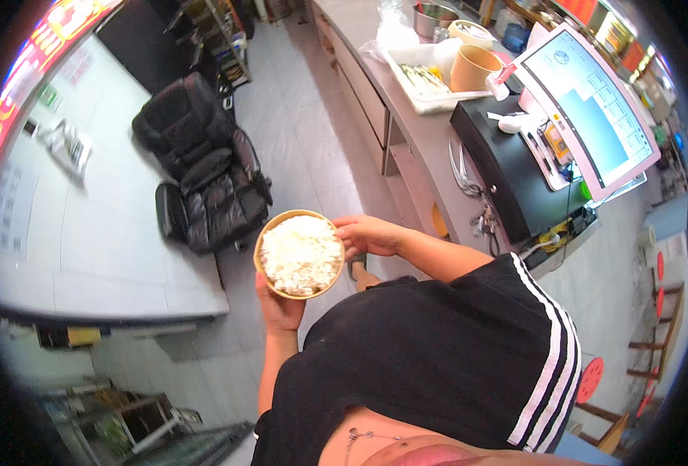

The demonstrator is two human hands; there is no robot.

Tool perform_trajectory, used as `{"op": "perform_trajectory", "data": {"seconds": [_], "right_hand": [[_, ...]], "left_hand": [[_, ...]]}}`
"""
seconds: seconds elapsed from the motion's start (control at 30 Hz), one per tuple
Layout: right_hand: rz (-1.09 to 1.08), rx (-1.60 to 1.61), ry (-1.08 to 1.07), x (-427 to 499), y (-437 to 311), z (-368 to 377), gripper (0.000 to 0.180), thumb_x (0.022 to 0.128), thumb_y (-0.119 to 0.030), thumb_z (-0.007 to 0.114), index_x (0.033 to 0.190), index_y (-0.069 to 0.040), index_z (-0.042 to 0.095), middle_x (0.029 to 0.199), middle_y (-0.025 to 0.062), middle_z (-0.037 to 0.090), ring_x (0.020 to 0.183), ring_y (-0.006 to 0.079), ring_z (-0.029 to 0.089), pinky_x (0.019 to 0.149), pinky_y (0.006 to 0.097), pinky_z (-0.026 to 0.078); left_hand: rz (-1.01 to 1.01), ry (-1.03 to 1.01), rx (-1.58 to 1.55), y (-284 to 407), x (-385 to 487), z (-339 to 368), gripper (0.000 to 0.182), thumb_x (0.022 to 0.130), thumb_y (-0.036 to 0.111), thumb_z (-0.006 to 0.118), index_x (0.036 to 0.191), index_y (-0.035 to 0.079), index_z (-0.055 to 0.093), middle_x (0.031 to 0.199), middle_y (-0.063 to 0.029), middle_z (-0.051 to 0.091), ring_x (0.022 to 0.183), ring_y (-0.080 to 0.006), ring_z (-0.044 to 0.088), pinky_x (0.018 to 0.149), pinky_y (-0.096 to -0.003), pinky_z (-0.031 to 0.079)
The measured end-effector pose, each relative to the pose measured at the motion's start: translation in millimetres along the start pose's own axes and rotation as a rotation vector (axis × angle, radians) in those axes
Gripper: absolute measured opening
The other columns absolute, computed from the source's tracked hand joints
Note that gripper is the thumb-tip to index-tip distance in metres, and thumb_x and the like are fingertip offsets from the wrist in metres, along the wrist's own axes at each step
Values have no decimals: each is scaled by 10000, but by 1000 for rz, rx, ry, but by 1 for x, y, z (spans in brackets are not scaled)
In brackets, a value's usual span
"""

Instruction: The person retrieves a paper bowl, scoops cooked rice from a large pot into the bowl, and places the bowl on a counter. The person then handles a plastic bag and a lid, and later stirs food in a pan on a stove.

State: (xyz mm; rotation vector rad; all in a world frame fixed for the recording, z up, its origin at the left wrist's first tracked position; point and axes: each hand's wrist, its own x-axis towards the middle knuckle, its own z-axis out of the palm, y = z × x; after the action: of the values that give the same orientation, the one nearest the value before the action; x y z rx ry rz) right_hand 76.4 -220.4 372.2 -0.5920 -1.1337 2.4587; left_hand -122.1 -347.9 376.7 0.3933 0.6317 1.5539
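Observation:
Before my torso, a brown paper bowl (257,263) is heaped with white cooked rice (300,251). My left hand (281,309) holds the bowl from its near-left side, with part of the palm hidden beneath it. At the right side of the rim, the fingers of my right hand (373,234) are against the bowl. The bowl is held in the air above the tiled floor.
A black leather office chair (204,169) stands ahead to the left, beside a white counter (116,256). Along the right runs a grey counter (373,35) with a white plastic tub (416,105), a stack of paper bowls (475,67), a black cash drawer (495,169), metal tongs (460,169) and a lit monitor (588,105).

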Motion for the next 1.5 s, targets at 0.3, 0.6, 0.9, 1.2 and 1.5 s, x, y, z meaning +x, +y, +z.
{"op": "perform_trajectory", "data": {"seconds": [0.3,0.6,0.9,1.2,1.5], "right_hand": [[-275,80,403,88,-144,-126,438,843,-180,511,1228,22,459,1069,111,623,913,159,640,823,334,526],[-646,157,825,227,-252,-274,381,868,-161,459,1204,19,469,1078,112,589,926,188,596,802,337,499],[-863,360,1445,375,-329,-461,401,858,-251,511,1145,28,473,1040,141,572,892,242,596,783,385,519],[-664,268,1850,359,-377,-570,442,870,-270,537,1185,37,489,992,128,603,871,215,599,754,344,522],[-681,-236,1558,205,-407,-370,214,872,-200,576,920,-5,650,758,74,659,622,115,619,562,243,492]], "left_hand": [[-275,-260,107,36,292,29,691,912,605,257,1398,114,270,1394,-87,379,1259,-233,386,1023,-439,325],[-538,-25,1298,-18,470,-260,467,865,296,570,1226,9,493,1137,-165,583,1052,-259,558,865,-363,441],[-392,-270,1615,74,705,-268,387,874,253,555,1179,15,543,1105,-179,607,1038,-281,580,887,-350,442],[-336,-487,1651,94,900,-152,329,880,155,546,1162,-14,540,1107,-164,603,1025,-248,578,911,-340,430],[-469,-596,1374,-19,958,-51,126,877,157,579,904,34,580,742,-7,583,612,-84,513,529,-226,420]]}}
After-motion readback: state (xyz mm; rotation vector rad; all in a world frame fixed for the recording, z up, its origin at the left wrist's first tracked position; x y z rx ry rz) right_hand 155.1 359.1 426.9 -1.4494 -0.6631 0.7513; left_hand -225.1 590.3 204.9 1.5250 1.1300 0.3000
